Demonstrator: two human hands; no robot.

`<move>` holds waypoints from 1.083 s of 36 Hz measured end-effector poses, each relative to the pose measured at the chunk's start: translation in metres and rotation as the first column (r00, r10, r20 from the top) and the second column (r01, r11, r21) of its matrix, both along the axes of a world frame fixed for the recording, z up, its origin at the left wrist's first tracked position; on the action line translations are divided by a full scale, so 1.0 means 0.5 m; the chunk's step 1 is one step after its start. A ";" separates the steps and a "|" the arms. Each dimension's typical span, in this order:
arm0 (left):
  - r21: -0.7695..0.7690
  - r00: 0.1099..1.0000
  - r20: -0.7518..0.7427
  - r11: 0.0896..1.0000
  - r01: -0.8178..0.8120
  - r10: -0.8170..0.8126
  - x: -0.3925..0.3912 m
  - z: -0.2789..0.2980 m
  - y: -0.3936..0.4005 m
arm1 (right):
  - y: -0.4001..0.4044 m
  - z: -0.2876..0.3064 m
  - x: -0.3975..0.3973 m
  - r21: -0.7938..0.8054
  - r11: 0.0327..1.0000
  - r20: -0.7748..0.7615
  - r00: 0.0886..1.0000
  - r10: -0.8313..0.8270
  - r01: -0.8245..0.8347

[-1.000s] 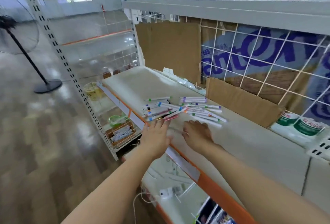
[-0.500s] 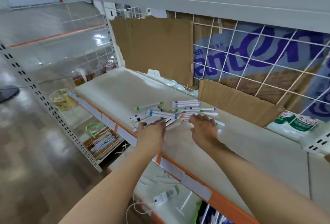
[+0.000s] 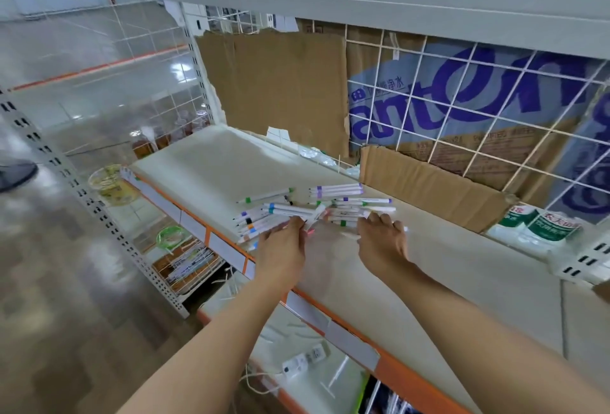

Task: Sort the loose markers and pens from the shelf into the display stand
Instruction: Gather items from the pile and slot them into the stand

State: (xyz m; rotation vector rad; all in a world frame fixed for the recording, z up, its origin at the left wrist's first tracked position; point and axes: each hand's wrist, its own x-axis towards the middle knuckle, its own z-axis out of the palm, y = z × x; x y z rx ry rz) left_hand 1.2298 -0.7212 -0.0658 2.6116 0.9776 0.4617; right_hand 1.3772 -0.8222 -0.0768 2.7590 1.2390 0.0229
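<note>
Just loose markers (image 3: 297,210) on shelf (image 3: 211,166), both hands touching.

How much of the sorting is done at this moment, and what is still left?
Nothing looks sorted yet: the markers lie in a loose pile on the shelf, and no display stand is in view. In hand: the left hand and right hand reach the near edge of the pile, fingers on the markers; a firm grip is not clear. Left: gathering the whole pile and placing it in the stand.
</note>
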 end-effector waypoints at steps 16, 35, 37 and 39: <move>-0.148 0.983 0.179 0.989 -0.011 0.037 0.025 -0.010 -0.023 | -0.053 0.067 -0.003 0.265 0.956 -0.317 0.948 -0.038 0.127; -0.173 0.954 0.296 0.985 0.007 0.045 0.037 0.000 -0.049 | -0.083 0.129 0.016 0.406 0.843 -0.446 0.882 -0.155 0.354; -0.171 0.956 0.290 0.985 0.011 0.039 0.037 0.000 -0.050 | -0.082 0.127 0.016 0.448 0.802 -0.519 0.845 -0.126 0.395; -0.173 0.956 0.291 0.985 0.025 0.027 0.038 0.001 -0.050 | -0.081 0.120 0.019 0.528 0.696 -0.647 0.762 -0.042 0.487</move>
